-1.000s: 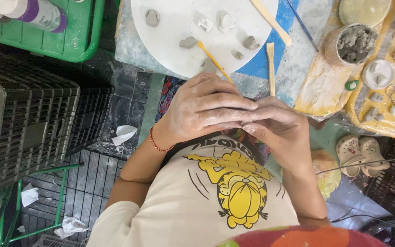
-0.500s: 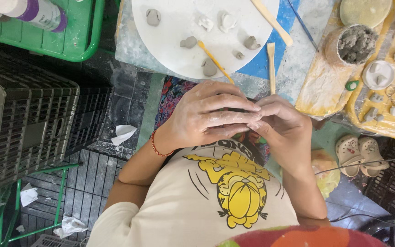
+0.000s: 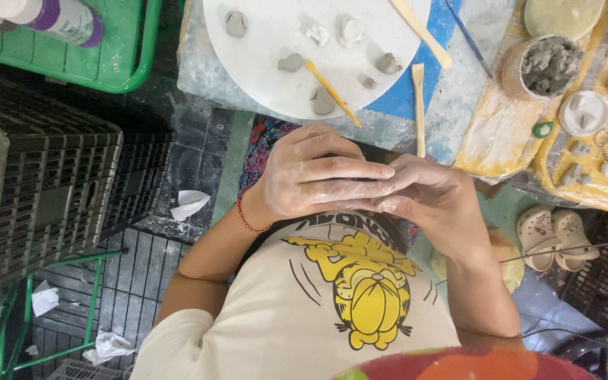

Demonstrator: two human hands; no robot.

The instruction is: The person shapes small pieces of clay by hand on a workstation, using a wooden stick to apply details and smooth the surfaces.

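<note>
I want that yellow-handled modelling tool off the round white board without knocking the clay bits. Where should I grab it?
Take the yellow-handled tool near its upper-left end, coming from above the white board. That end lies on bare board, while its lower end sits beside a grey clay piece. It lies flat and slanted, so pinch across the thin shaft.

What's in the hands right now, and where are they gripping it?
Cannot be told. The left hand lies over the right hand, palms pressed together at the lap; anything between them is hidden.

Whatever the left hand (image 3: 318,176) and right hand (image 3: 427,197) press between them stays hidden.
</note>
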